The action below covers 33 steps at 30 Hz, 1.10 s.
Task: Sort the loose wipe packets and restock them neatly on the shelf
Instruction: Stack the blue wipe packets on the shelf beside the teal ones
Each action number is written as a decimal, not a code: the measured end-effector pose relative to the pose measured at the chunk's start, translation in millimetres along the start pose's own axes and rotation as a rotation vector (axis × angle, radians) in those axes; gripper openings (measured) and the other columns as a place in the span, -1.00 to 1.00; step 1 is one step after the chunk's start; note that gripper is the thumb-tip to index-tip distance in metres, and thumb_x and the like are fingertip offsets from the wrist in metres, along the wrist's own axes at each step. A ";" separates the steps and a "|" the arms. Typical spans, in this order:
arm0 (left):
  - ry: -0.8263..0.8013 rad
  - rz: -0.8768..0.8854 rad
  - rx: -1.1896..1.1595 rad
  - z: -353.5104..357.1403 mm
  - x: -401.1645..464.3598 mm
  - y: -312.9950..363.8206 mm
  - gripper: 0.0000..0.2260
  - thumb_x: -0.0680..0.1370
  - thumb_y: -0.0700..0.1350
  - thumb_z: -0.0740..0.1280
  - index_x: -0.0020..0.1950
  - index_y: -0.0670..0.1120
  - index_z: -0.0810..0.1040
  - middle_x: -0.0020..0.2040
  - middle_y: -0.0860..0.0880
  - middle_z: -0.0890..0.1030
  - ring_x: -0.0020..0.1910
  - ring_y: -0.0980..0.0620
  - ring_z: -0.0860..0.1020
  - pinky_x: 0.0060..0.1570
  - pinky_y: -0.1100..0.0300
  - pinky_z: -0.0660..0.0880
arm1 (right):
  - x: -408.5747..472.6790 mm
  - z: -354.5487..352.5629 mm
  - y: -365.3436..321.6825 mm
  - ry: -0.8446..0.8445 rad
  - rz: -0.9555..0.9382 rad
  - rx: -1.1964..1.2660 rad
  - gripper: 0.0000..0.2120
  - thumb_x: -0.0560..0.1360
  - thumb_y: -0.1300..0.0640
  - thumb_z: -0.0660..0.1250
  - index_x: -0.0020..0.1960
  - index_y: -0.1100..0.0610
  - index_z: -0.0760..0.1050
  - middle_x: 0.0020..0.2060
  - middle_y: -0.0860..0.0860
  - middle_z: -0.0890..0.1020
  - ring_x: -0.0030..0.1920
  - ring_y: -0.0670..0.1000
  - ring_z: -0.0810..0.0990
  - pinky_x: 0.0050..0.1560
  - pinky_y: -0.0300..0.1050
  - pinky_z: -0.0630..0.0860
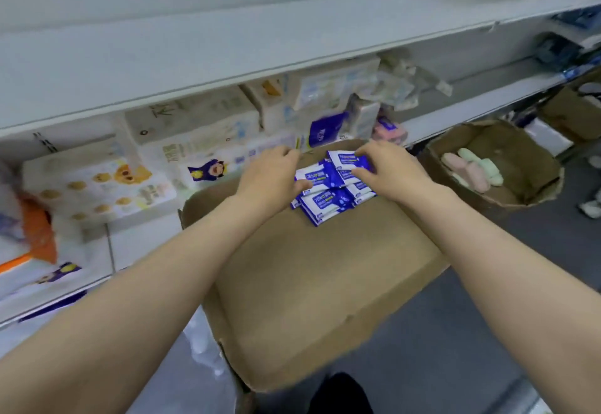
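Nearest to us lay a flat brown cardboard box (318,283), its top bare except at the far end, where a small heap of blue-and-white wipe packets (328,190) sat overlapping one another. Our left hand (271,174) rested at the left edge of that heap, its fingers curled and its thumb touching the nearest packet, though we could not tell whether it truly gripped anything. Our right hand (387,171) came in from the other side and pinched the top packet (346,159) between thumb and bent fingers. To the right, apart from the heap, stood an open cardboard carton (533,166) holding pale pink and green packs (471,168). Beyond our hands ran the lower shelf (481,101), crowded with blurred tissue and wipe packages (195,127), a purple pack (325,130) among them just behind the heap. Above it stretched a pale upper shelf (227,46).
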State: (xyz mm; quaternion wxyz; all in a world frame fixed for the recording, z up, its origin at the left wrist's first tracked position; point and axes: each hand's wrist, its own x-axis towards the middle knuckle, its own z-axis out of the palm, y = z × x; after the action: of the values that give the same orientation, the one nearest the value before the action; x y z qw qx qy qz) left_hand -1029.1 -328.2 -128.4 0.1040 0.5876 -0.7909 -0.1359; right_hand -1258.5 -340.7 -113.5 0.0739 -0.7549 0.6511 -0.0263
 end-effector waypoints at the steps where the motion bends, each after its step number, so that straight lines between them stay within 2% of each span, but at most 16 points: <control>1: -0.029 -0.017 -0.012 12.3 13.7 -1.1 -0.51 0.52 0.14 0.35 0.38 -0.03 0.40 0.33 -0.05 0.43 0.30 -0.09 0.41 0.15 0.03 0.40 | 11.5 11.9 13.9 -0.042 0.013 0.004 -0.60 0.55 -0.06 0.31 0.33 0.06 0.47 0.23 0.09 0.54 0.26 0.13 0.48 0.17 0.01 0.43; 6: -0.114 -0.145 -0.081 76.4 85.1 -7.8 -0.51 0.50 0.10 0.39 0.38 -0.02 0.41 0.33 -0.09 0.42 0.31 -0.13 0.39 0.20 -0.07 0.44 | 90.8 72.8 80.9 -0.178 0.019 0.037 -0.60 0.57 -0.02 0.31 0.37 0.07 0.45 0.28 0.13 0.51 0.28 0.15 0.47 0.17 -0.03 0.41; 10: -0.165 -0.270 -0.169 121.0 125.1 -7.3 -0.52 0.53 0.09 0.36 0.40 -0.03 0.39 0.38 -0.06 0.42 0.32 -0.12 0.40 0.21 -0.03 0.41 | 157.8 112.3 119.0 -0.244 0.007 0.074 -0.60 0.58 0.06 0.31 0.38 0.14 0.44 0.32 0.15 0.50 0.31 0.18 0.45 0.19 0.00 0.40; 13: -0.175 -0.338 -0.209 152.8 143.5 -15.9 -0.52 0.53 0.11 0.35 0.40 -0.05 0.40 0.39 -0.09 0.41 0.36 -0.10 0.36 0.26 0.01 0.36 | 201.8 140.4 141.5 -0.273 -0.081 0.083 -0.61 0.55 0.11 0.35 0.34 0.18 0.47 0.26 0.18 0.55 0.30 0.22 0.45 0.27 0.05 0.41; 15: -0.161 -0.395 -0.232 169.0 152.4 -20.0 -0.52 0.53 0.11 0.36 0.39 -0.06 0.42 0.39 -0.10 0.41 0.36 -0.10 0.36 0.27 0.02 0.35 | 224.5 160.0 153.9 -0.279 -0.143 0.094 -0.56 0.52 0.12 0.37 0.38 0.12 0.44 0.29 0.14 0.53 0.33 0.21 0.41 0.32 0.09 0.39; 17: -0.146 -0.435 -0.244 180.4 158.9 -19.1 -0.53 0.52 0.10 0.39 0.36 -0.07 0.45 0.36 -0.10 0.45 0.32 -0.10 0.40 0.23 0.06 0.36 | 238.1 173.0 161.5 -0.293 -0.166 0.116 -0.51 0.51 0.13 0.38 0.42 0.09 0.39 0.33 0.13 0.49 0.35 0.20 0.39 0.34 0.13 0.39; 20: -0.116 -0.443 -0.244 193.2 165.3 -15.1 -0.55 0.49 0.07 0.43 0.30 -0.10 0.50 0.26 -0.12 0.52 0.25 -0.12 0.45 0.16 0.09 0.36 | 246.9 183.1 168.7 -0.309 -0.163 0.141 -0.48 0.51 0.11 0.42 0.42 0.15 0.36 0.30 0.19 0.49 0.33 0.21 0.41 0.32 0.12 0.39; 23: -0.082 -0.458 -0.207 203.4 171.3 -13.5 -0.51 0.47 0.06 0.45 0.32 -0.13 0.49 0.31 -0.14 0.49 0.29 -0.15 0.41 0.22 0.04 0.35 | 250.6 183.9 174.0 -0.229 -0.157 0.090 -0.41 0.41 0.03 0.52 0.34 0.21 0.41 0.26 0.22 0.50 0.29 0.23 0.38 0.28 0.08 0.35; 25: -0.068 -0.483 -0.162 210.4 175.1 -13.8 -0.47 0.46 0.07 0.45 0.36 -0.11 0.45 0.37 -0.13 0.44 0.35 -0.14 0.36 0.27 0.01 0.32 | 250.3 177.6 175.3 -0.187 -0.160 0.076 -0.52 0.38 -0.02 0.54 0.16 0.23 0.53 0.13 0.21 0.53 0.20 0.22 0.41 0.14 0.07 0.41; 27: -0.070 -0.483 -0.120 217.3 179.6 -15.7 -0.44 0.46 0.07 0.45 0.40 -0.08 0.42 0.39 -0.11 0.42 0.38 -0.12 0.33 0.28 -0.01 0.31 | 247.1 168.2 176.9 -0.153 -0.149 0.181 -0.63 0.37 -0.02 0.54 0.02 0.21 0.57 -0.03 0.14 0.52 0.10 0.17 0.45 0.01 -0.04 0.38; 30: -0.107 -0.474 -0.061 224.7 183.7 -18.2 -0.39 0.45 0.06 0.45 0.45 -0.05 0.36 0.41 -0.11 0.41 0.39 -0.13 0.31 0.30 -0.03 0.32 | 230.5 151.0 175.0 -0.162 -0.111 0.444 -0.69 0.41 0.03 0.51 0.09 0.12 0.57 -0.06 0.00 0.60 -0.03 0.03 0.54 -0.04 -0.09 0.44; 33: -0.076 -0.478 0.091 227.3 181.2 -14.4 -0.35 0.41 0.10 0.48 0.42 -0.06 0.36 0.33 -0.13 0.44 0.29 -0.16 0.37 0.20 -0.02 0.34 | 210.2 140.3 170.0 -0.222 -0.050 0.563 -0.72 0.44 0.01 0.50 0.08 0.09 0.55 -0.15 -0.18 0.60 -0.13 -0.10 0.59 -0.07 -0.11 0.52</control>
State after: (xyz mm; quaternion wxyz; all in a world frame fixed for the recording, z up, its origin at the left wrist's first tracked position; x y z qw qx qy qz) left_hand -1142.0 -484.6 -346.4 0.0124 0.7564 -0.6381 -0.1430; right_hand -1374.2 -561.3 -288.7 0.3502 -0.7189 0.5873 -0.1251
